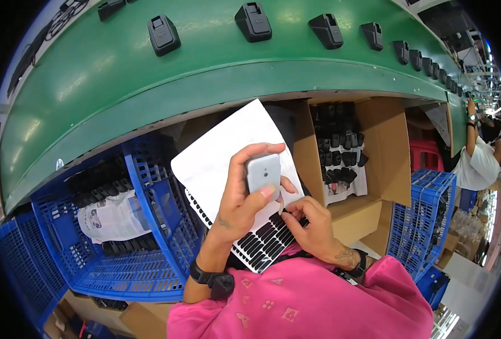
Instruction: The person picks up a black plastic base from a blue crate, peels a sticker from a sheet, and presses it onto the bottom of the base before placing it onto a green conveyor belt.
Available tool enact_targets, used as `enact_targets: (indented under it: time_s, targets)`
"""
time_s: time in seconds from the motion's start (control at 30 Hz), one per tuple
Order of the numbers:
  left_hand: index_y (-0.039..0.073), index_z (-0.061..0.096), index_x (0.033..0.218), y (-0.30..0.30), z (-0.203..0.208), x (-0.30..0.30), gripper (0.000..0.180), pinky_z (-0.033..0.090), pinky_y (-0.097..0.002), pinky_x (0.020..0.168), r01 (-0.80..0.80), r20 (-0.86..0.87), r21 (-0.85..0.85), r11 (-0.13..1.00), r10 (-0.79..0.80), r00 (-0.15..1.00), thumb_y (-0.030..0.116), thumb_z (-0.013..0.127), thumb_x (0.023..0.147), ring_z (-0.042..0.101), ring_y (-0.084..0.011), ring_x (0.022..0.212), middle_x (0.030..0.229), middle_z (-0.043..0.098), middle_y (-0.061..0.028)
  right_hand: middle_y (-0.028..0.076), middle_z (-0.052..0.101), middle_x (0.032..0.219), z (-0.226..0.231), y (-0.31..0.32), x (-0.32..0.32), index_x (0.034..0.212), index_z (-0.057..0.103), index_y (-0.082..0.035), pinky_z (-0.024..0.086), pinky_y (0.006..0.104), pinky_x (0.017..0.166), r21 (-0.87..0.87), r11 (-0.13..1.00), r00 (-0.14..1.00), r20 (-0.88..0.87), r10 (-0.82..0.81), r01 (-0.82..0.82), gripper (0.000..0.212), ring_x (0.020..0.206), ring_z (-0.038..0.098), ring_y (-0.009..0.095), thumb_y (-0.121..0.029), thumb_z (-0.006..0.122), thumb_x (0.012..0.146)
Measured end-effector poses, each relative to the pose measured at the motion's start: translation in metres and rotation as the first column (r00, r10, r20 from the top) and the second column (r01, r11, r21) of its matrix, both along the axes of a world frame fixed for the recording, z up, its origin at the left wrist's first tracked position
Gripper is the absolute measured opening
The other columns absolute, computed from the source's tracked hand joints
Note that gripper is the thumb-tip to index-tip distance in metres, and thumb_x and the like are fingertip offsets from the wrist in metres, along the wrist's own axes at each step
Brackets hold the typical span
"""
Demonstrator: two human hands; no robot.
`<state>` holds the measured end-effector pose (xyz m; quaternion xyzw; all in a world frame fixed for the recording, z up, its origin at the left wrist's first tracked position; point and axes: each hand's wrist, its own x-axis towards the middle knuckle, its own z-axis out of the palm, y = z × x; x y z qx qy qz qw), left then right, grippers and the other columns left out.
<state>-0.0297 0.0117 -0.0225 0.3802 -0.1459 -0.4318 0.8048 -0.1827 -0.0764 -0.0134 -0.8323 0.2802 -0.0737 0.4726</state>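
In my left hand [234, 206] is a small light-grey device [263, 172] with rounded corners and a dark dot on its face; the fingers wrap its edges and the thumb lies across its lower end. Just to the right, my right hand [313, 225] is closed in a pinch close to the device's lower end. What its fingertips hold, if anything, is too small to make out. Beneath both hands lies a sheet of black stickers [265, 240] in rows, its upper part covered by a blank white sheet [228, 150].
Black docks [254, 24] stand spaced along the green conveyor belt [205, 48]. Under it are blue crates [123, 282] on the left, a cardboard box [383, 147] of black parts, and a stacked blue crate [423, 209]. Another person [476, 164] is at the far right.
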Motion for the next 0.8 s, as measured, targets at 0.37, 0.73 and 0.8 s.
enact_targets:
  time_s: [0.37,0.73,0.8]
  targets:
    - [0.01,0.017,0.14,0.008,0.001,0.009,0.061,0.052,-0.0314,0.06,0.104,-0.172,-0.088,0.991,-0.118,0.978,0.018,0.049,0.088,0.058,-0.0192,0.075,0.126,0.047,-0.0237,0.009,0.058,0.073,0.003,-0.003,-0.006,0.086,0.06,-0.001,0.046,0.0297,0.055,-0.202,0.976,0.994,0.056,0.091,-0.078,0.016,0.062,0.058,0.02,0.0,0.071,0.074]
    - [0.008,0.025,0.136,0.004,0.003,0.0,0.056,0.053,-0.036,0.079,0.058,-0.013,-0.115,0.992,-0.06,0.998,-0.002,0.051,0.088,0.062,-0.0225,0.09,0.129,0.045,-0.0181,0.007,0.058,0.073,0.054,-0.018,-0.007,0.076,0.056,-0.004,0.043,0.027,0.055,0.254,0.89,0.925,0.101,0.366,-0.38,0.014,0.061,0.056,0.018,0.0,0.07,0.075]
    - [0.008,0.024,0.136,0.004,0.006,0.001,0.055,0.053,-0.0349,0.077,0.081,-0.031,-0.117,0.99,-0.086,0.996,-0.001,0.051,0.088,0.062,-0.0224,0.089,0.128,0.046,-0.0167,0.008,0.058,0.074,0.066,-0.027,-0.002,0.076,0.056,-0.003,0.043,0.0262,0.055,0.29,0.892,0.937,0.162,0.31,-0.345,0.015,0.061,0.055,0.017,0.001,0.07,0.075]
